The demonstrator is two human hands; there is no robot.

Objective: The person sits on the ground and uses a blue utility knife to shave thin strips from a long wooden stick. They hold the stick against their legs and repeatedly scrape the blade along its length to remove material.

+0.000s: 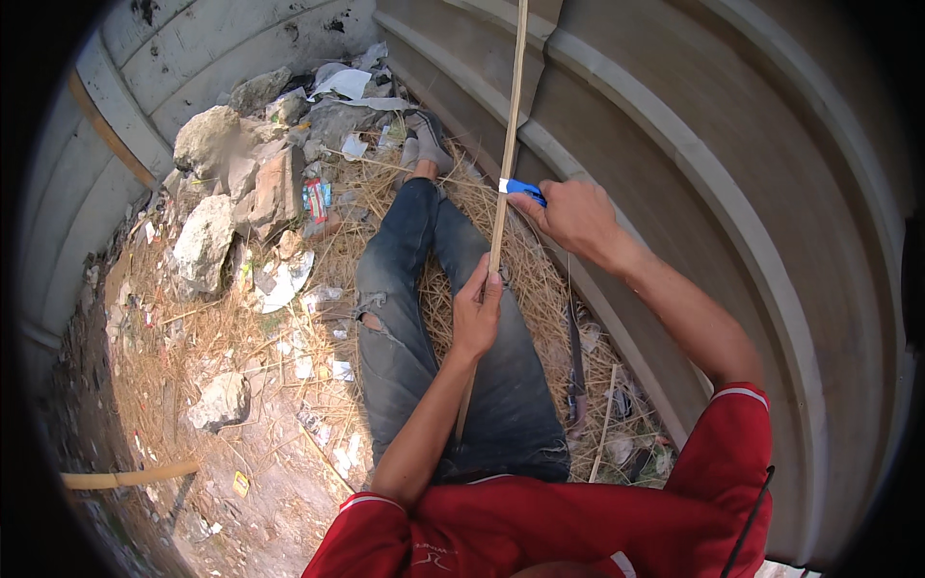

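A long, thin strip of wood or cane (513, 106) runs from the top edge down between my thighs. My left hand (477, 318) is closed round it above my lap, thumb along its face. Farther up the strip, my right hand (576, 217) grips a small blue-handled cutter (525, 190). The cutter's pale, shiny end lies against the strip; its exact shape is too small to make out. Most of my right fingers are hidden behind the back of the hand.
My legs in torn jeans (400, 318) stretch out over straw and thin shavings (540, 299). Corrugated metal sheeting (694, 164) rises close on my right. Rocks (204, 241) and litter lie to the left, with a yellowish pole (130, 477) at the lower left.
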